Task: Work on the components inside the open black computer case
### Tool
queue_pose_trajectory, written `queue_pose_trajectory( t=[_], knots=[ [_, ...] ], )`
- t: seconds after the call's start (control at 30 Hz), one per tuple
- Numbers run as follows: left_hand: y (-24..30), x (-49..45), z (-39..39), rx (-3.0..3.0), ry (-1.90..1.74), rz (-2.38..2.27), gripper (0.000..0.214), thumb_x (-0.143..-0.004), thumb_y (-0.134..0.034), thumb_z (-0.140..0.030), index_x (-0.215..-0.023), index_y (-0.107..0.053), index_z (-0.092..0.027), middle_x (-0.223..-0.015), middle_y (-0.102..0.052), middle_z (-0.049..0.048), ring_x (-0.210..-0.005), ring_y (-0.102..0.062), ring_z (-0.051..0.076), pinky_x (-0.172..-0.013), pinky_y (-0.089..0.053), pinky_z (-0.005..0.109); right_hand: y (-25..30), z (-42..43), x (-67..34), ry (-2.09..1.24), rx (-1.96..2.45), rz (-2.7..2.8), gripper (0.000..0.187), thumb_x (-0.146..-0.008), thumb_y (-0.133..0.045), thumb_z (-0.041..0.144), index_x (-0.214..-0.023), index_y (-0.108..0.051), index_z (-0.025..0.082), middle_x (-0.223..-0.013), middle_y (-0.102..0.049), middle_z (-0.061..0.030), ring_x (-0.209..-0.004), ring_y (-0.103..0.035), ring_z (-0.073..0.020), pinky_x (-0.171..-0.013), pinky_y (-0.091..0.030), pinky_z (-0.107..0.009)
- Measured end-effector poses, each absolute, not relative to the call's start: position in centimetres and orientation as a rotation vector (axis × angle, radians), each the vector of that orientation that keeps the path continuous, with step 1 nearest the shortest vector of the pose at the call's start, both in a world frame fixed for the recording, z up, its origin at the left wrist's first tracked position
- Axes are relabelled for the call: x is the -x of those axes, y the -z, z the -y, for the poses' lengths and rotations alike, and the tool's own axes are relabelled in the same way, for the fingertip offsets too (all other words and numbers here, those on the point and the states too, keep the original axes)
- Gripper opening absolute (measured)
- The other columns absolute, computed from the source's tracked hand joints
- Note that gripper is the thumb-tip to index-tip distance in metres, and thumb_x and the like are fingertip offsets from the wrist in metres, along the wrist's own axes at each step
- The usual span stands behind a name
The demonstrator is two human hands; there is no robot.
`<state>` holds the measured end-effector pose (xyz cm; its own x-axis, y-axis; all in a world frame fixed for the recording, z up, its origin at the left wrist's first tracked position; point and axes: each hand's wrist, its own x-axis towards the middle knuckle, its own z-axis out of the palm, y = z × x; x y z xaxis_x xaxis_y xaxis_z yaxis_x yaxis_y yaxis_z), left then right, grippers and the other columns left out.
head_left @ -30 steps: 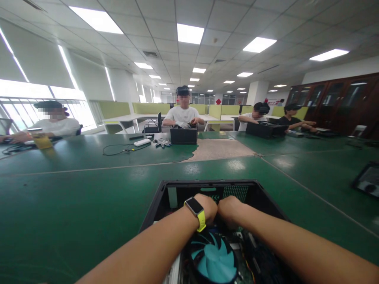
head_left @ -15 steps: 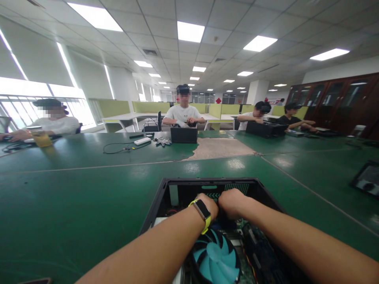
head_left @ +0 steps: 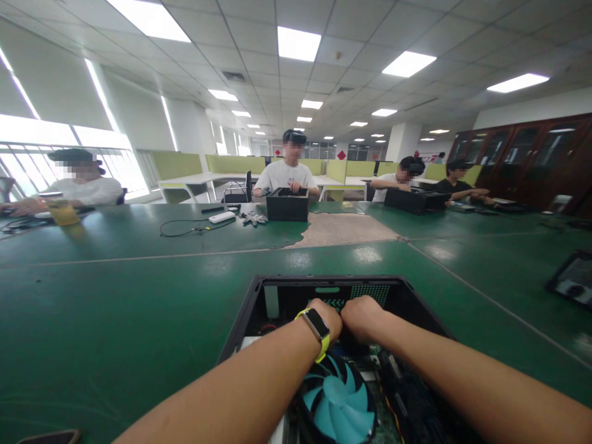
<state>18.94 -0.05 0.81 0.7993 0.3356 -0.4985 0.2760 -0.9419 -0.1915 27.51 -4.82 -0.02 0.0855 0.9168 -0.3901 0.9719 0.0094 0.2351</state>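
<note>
An open black computer case [head_left: 240,311] lies in front of me on the green table. My left hand [head_left: 326,317], below a wrist with a yellow-banded watch [head_left: 316,322], reaches into its far part. Right beside it is my right hand [head_left: 364,317], almost touching the left. Both hands look curled closed over the far end of the circuit board; the fingertips and whatever they grip are hidden behind the knuckles. Nearer me sits a cooling fan [head_left: 340,401] with light-blue blades. Dark parts and thin coloured wires [head_left: 393,410] are to its right, partly under my right forearm.
Across the table [head_left: 139,308], a person [head_left: 287,176] works at another black case [head_left: 287,205]. Gloves [head_left: 253,218], a white device [head_left: 222,217] and a cable [head_left: 178,229] lie nearby. Other people sit left and right. A cup [head_left: 65,213] stands far left; a dark unit [head_left: 573,280] lies right.
My hands stay almost in place within the case. The view has tipped slightly. Across the table, the person's hands have shifted, and the white item they held no longer shows.
</note>
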Motion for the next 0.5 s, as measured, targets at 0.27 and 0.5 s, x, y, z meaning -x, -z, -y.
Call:
queue_pose_trajectory(
  t=[0.27,0.5],
  knots=[
    [-1.41,-18.88,0.22,2.875,-0.860,0.462,0.032,-0.078,-0.065,-0.022,-0.108,-0.068,-0.010,-0.110,-0.070,0.0174,-0.101,-0.065,0.033,-0.086,-0.055,0.048,-0.17,4.74,-27.48,0.129,-1.890,-1.819,0.045,-0.060,-0.080,0.017,-0.102,-0.071,0.007,-0.101,-0.070,-0.0220,-0.096,-0.066,-0.0346,-0.080,-0.055,-0.042],
    [-1.86,-19.01,-0.06,2.892,-0.834,0.402,0.034,-0.078,-0.065,-0.026,-0.108,-0.068,-0.011,-0.111,-0.070,0.0170,-0.101,-0.066,0.031,-0.087,-0.056,0.046,-0.68,4.72,-27.75,0.149,-1.930,-1.734,0.055,-0.052,-0.087,0.022,-0.103,-0.072,0.008,-0.102,-0.070,-0.0214,-0.095,-0.067,-0.0346,-0.080,-0.055,-0.041]
  ],
)
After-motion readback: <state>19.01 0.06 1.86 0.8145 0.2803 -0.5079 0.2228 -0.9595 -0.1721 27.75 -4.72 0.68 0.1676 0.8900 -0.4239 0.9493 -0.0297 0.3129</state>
